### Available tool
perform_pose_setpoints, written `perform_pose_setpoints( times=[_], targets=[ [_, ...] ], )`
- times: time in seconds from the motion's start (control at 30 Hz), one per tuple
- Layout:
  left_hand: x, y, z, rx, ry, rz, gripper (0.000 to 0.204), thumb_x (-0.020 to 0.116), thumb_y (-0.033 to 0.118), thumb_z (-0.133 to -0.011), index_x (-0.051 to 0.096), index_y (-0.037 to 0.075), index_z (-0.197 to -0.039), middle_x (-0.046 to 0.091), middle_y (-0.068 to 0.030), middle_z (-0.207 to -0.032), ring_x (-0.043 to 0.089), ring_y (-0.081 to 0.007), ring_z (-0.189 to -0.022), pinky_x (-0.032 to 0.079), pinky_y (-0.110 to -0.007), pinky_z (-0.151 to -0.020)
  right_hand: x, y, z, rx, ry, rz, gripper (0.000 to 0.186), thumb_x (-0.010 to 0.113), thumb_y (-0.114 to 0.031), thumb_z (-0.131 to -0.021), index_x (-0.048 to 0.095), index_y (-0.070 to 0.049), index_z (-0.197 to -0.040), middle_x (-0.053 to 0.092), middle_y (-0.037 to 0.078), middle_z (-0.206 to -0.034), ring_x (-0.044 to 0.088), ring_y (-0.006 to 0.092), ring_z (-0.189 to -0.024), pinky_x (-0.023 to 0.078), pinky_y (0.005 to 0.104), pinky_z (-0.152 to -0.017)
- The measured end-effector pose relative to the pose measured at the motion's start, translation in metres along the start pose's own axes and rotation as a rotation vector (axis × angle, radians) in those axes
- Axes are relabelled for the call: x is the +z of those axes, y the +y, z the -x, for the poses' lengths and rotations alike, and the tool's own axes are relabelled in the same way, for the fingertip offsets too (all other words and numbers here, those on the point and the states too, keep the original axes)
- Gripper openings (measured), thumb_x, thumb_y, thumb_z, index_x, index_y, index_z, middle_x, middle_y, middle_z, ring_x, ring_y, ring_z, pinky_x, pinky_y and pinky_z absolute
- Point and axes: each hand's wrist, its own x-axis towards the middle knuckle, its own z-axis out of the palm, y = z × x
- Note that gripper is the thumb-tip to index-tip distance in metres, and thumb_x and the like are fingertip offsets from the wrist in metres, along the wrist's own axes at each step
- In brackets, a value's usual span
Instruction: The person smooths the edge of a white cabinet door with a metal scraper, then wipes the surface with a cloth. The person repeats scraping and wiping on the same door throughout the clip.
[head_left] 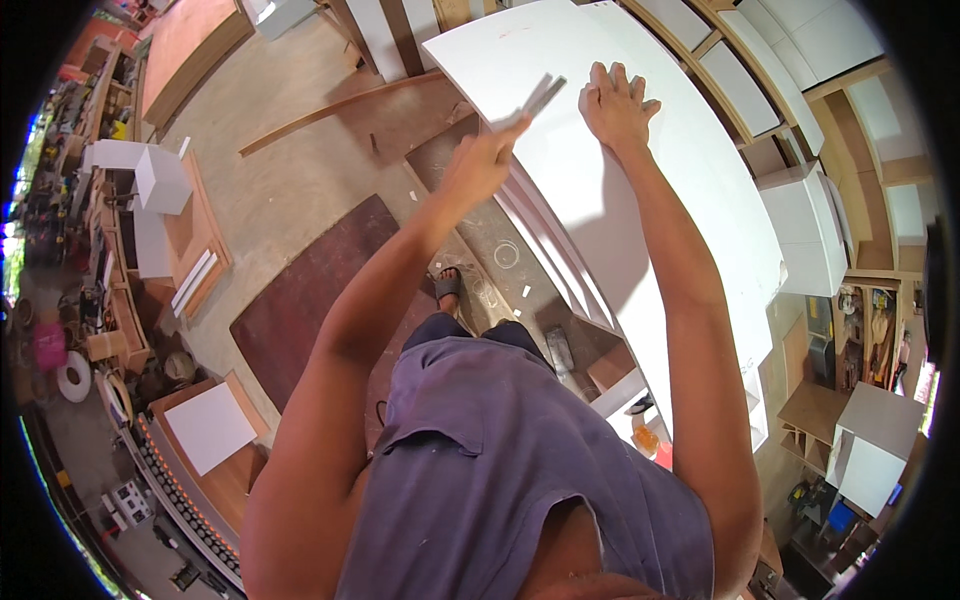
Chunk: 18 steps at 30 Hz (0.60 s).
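A long white panel (650,225) lies in front of me, on top of other white boards. My left hand (480,165) is closed around one end of a narrow grey file-like tool (546,96), whose exact kind I cannot make out. Its free end points away from me over the panel's left edge, and a shadow falls beside it. Farther right, my right hand (617,108) rests on the panel's white face with its fingers spread and slightly bent, holding nothing.
A dark reddish board (315,290) lies on the floor to my left. Beyond it runs a long wooden strip (340,112). Wooden cabinet frames (865,180) line the right side. Cluttered benches stand far left, near a white square board (210,427). My sandalled foot (449,285) is below.
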Motion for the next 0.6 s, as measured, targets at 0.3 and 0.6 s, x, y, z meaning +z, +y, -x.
perform_pose_setpoints(
  times=[0.3,0.6],
  targets=[
    [-0.005,0.004,0.016,0.021,-0.030,0.012,0.060,0.050,0.001,-0.090,0.049,0.024,-0.145,0.061,-0.0243,-0.081,0.063,-0.0388,-0.069,0.050,-0.046,-0.066,0.007,-0.002,-0.002,0.003,0.003,-0.002,0.043,0.040,-0.034,-0.096,0.047,-0.020,-0.135,0.041,0.011,-0.147,0.036,0.0446,-0.132,0.024,0.0724,-0.102],
    [-0.007,0.009,0.083,-0.031,-0.388,-0.083,0.049,0.047,0.011,-0.100,0.050,0.029,-0.145,0.066,-0.0260,-0.109,0.068,-0.0361,-0.096,0.053,-0.044,-0.086,0.003,0.005,-0.001,0.094,-0.203,0.060,0.049,0.036,-0.039,-0.100,0.038,-0.027,-0.147,0.031,0.010,-0.159,0.025,0.0447,-0.144,0.017,0.0688,-0.112]
  ],
)
